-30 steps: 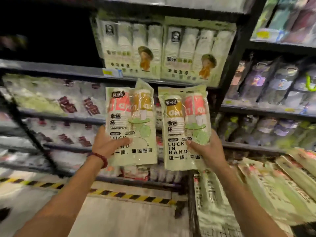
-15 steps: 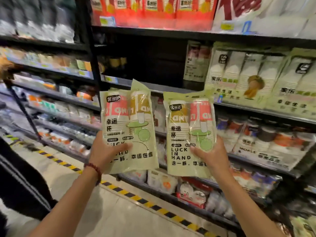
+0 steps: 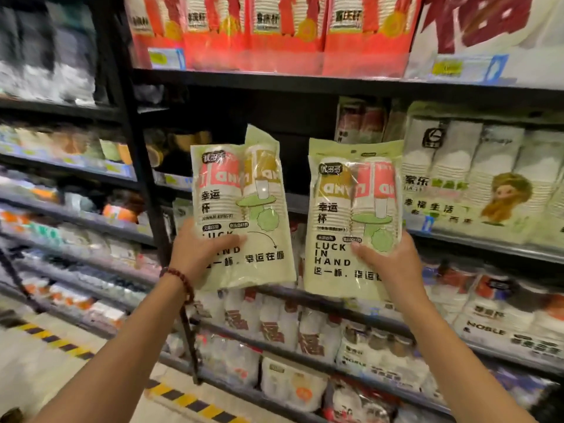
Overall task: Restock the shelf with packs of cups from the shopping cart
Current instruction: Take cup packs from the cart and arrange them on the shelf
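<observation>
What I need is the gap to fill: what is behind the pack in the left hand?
Behind the pack gripped by the left hand, a dark shelf bay shows above and beside its top. What lies directly behind it is covered.

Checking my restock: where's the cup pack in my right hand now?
Head view, right of centre: the right hand holds the right pack upright, beside the left pack and just left of the shelved white cup packs.

left hand point(image 3: 198, 251) thumb covers left pack point(image 3: 244, 193) print | right pack point(image 3: 335, 215) lower corner hidden by right hand point(image 3: 393, 264) | left shelves point(image 3: 70, 111) blurred | red packs point(image 3: 287, 29) cut at top
</observation>
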### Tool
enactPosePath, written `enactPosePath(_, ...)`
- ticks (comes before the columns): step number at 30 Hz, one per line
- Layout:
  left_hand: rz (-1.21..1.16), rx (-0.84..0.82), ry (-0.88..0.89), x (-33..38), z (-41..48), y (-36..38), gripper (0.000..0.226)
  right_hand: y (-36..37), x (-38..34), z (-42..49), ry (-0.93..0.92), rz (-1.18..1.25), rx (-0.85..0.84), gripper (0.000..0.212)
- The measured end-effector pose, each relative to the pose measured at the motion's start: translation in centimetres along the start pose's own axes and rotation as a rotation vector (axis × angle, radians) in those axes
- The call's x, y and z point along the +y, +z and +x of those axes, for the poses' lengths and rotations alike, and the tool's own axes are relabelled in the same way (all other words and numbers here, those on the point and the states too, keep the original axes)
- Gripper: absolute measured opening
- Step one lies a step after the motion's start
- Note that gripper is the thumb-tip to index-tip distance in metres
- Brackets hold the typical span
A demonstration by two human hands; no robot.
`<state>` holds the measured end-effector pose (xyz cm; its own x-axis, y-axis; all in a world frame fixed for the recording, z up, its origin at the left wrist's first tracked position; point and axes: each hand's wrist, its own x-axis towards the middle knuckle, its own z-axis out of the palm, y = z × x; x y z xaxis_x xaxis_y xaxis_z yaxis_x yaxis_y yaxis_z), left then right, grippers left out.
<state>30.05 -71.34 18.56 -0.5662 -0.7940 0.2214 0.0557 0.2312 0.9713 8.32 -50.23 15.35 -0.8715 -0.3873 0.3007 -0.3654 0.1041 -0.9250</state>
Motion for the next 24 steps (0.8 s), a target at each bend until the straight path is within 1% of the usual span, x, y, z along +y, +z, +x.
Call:
enactPosePath(2, -0.007, -0.006, 0.003, -0.1, 3.4, 0.2, 0.033, 1.1, -0.6, 2.5, 0.001, 0.015, 0.007, 0.055)
enactPosePath(3, -0.013, -0.007, -0.001, -0.2, 5.0, 0.3, 0.033, 1.7, -0.7, 3.7, -0.001, 0.022, 0.007, 0.055)
enactPosePath(5, -0.025, -0.008, -0.026, -0.2, 7.9, 0.6, 0.031, 2.8, -1.1, 5.8, 0.008, 0.032, 0.002, 0.062)
enactPosePath(8, -0.046, -0.006, -0.058, -0.6, 12.1, 0.6, 0.029, 4.3, -1.6, 8.5, -0.005, 0.031, -0.013, 0.064)
enactPosePath(10, -0.035, -0.02, -0.071, -0.8, 14.8, 0.4, 0.029, 5.4, -2.1, 10.2, -0.004, 0.009, -0.007, 0.07)
enactPosePath(11, -0.027, -0.035, -0.074, -0.8, 16.1, 0.3, 0.031, 6.0, -2.4, 11.0, -0.006, 0.006, -0.007, 0.069)
enactPosePath(15, -0.043, -0.078, -0.073, -0.9, 20.8, 0.0, 0.034, 8.3, -3.7, 13.5, -0.026, -0.005, 0.005, 0.046)
enactPosePath(18, -0.03, -0.107, -0.052, -0.9, 24.1, -0.3, 0.032, 10.3, -4.0, 15.1, -0.034, -0.011, 0.047, 0.043)
enactPosePath(20, 0.008, -0.13, -0.02, -1.1, 26.3, -0.7, 0.031, 11.6, -4.1, 16.3, -0.011, 0.023, 0.07, 0.048)
enactPosePath(22, 0.023, -0.163, 0.009, -1.2, 28.4, -1.2, 0.031, 12.6, -4.4, 17.6, 0.03, 0.056, 0.098, 0.061)
enactPosePath(24, -0.002, -0.196, 0.019, -1.2, 30.3, -1.4, 0.031, 13.4, -5.0, 19.2, 0.045, 0.044, 0.115, 0.063)
